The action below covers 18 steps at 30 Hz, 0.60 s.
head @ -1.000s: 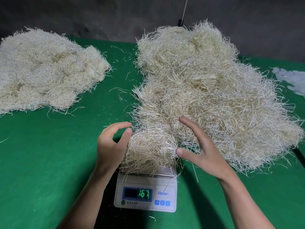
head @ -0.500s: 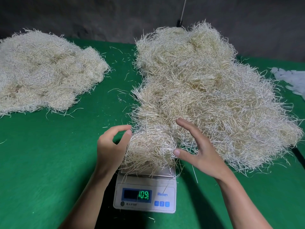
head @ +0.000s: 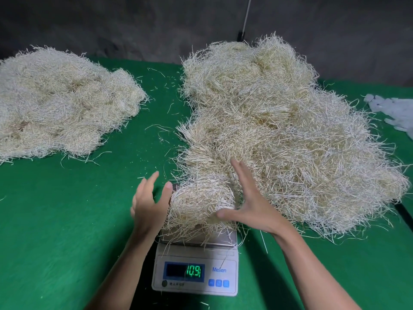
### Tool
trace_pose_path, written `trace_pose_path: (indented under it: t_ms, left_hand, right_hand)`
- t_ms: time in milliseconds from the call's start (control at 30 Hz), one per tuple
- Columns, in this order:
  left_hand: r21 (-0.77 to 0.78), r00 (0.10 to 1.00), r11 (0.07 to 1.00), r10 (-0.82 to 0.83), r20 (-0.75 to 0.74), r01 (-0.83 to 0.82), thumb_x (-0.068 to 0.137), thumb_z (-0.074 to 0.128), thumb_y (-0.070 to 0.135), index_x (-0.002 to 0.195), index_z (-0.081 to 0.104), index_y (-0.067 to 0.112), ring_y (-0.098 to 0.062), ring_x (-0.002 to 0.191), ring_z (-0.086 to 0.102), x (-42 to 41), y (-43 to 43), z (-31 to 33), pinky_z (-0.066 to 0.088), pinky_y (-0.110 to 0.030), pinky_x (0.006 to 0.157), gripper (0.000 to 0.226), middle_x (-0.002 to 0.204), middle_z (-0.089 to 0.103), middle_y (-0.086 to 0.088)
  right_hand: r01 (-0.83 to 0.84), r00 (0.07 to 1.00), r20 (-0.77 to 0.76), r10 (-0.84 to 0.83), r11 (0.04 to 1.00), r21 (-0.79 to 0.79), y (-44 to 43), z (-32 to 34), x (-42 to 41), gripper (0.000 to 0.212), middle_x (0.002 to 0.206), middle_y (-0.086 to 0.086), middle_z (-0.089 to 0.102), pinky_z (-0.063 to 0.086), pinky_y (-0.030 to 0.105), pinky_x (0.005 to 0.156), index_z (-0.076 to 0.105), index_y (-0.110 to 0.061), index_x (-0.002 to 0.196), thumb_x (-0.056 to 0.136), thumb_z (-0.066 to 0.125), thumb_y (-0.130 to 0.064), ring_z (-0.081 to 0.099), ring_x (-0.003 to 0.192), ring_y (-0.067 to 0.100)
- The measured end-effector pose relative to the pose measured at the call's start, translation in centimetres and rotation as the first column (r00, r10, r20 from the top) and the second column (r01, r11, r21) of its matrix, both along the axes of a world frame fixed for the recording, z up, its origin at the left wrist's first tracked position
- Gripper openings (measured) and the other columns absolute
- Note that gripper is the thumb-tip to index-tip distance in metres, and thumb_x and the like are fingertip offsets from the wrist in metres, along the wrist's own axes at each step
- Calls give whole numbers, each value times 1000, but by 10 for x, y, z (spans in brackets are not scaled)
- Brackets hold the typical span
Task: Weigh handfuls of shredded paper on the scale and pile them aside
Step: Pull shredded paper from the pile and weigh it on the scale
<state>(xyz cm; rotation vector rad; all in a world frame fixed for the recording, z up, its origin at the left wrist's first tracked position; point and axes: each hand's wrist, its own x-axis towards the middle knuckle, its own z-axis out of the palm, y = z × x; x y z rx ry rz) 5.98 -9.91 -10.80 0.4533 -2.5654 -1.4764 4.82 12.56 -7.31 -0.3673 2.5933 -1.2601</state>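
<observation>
Head view: a green table (head: 67,231) fills the frame, and most of its right half lies under the big loose heap of shredded paper (head: 301,142), the stock that handfuls are evidently drawn from. Its near edge runs right up against the load on the scale, so the two are hard to separate by eye. Well apart on the far left sits the smaller pile (head: 62,108), with a strip of bare cloth between; in my judgement this is where weighed portions go, kept clear so they cannot mix back in.

The scale (head: 194,280) stands near the front edge, close to the person so its display (head: 185,272) can be read; it shows what looks like 10.9. On its pan rests the handful (head: 199,204), strands drooping over the rim.

The left hand (head: 149,204) and right hand (head: 252,206) flank that handful, both spread with straight fingers and gripping nothing, thumbs at or just touching its sides. They seem placed to let the reading settle while standing ready to scoop.

Something pale and crumpled (head: 393,110) lies at the far right edge.
</observation>
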Motion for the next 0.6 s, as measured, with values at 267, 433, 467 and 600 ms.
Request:
trace_pose_path:
  t_ms: [267,433,467,600]
  left_hand:
    - [-40,966,991,-119,231,131,80,15,55,135,47,16,-26,145,11,-1,14,-41,10,-56,115,74,156,20,-11]
    - [525,982,842,-181,61,123,82,27,76,142,41,16,-17,135,35,-3,34,6,29,-43,112,85,149,37,-7]
    - [734,967,651,-253,-30,193,83,32,74,138,47,16,-21,131,44,-11,34,23,37,-42,107,82,144,45,-11]
    - [969,990,245,-134,52,-17,83,56,56,82,74,6,-30,78,70,-50,33,88,56,-38,69,53,83,72,-15]
  right_hand:
    - [-97,995,41,88,928,359,-37,-51,-16,88,157,8,13,4,48,117,18,-54,141,76,75,-40,8,145,26]
    - [140,976,-177,-127,988,61,-58,-20,-23,75,153,6,28,9,28,108,47,-38,132,75,59,8,16,144,26]
    - [134,967,-224,-120,990,48,-61,-5,-26,77,154,9,26,9,26,107,48,-37,132,73,56,12,15,144,26]
    - [-36,947,-321,29,999,-16,-77,34,-14,76,151,0,22,12,38,113,35,-48,134,72,66,-17,19,140,23]
